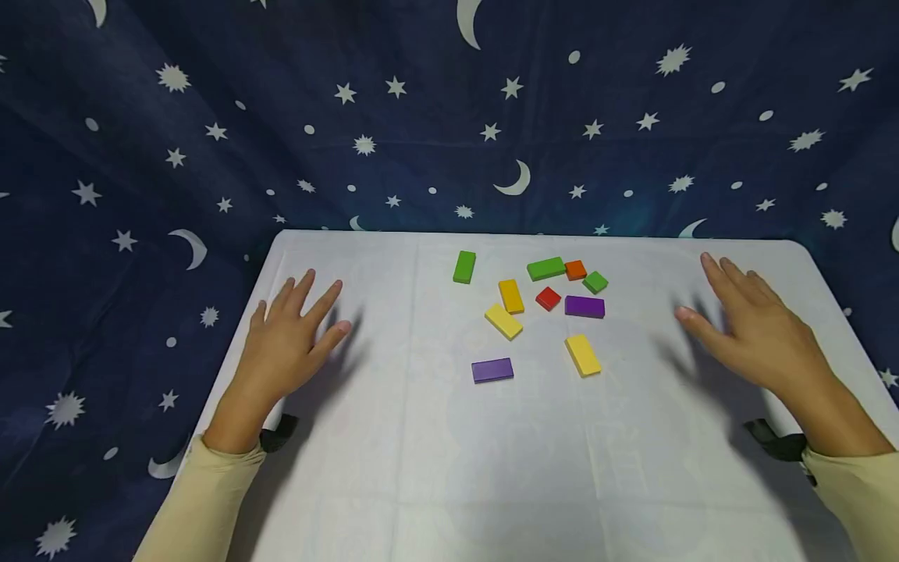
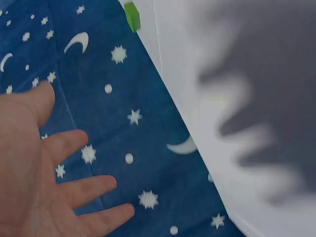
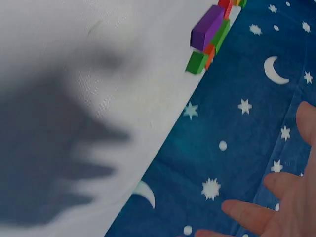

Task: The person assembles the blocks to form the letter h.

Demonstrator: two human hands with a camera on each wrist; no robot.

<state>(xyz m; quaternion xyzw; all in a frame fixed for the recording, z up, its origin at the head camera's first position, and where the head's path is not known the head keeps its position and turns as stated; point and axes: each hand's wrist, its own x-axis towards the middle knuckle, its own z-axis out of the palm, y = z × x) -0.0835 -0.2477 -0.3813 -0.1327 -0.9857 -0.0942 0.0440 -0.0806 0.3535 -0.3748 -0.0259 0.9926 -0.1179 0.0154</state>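
Note:
My left hand (image 1: 284, 343) hovers over the left side of the white table with its fingers spread, holding nothing. On the far side my right hand (image 1: 765, 336) is held above the table, fingers extended and nothing in them. Between the hands lie several coloured blocks: a green block (image 1: 464, 267) at the left, a long green block (image 1: 545, 269) touching an orange block (image 1: 576, 270), a small green block (image 1: 595, 282), a red block (image 1: 548, 298), yellow blocks (image 1: 503, 321), and purple blocks (image 1: 584, 307). In the left wrist view one green block (image 2: 132, 17) shows near the table edge.
The white tabletop (image 1: 337, 484) has rounded far corners. A dark blue cloth (image 1: 421, 101) printed with stars and moons hangs behind it and along the left side. Black straps (image 1: 776, 441) show at the wrists. Both hands cast shadows on the table.

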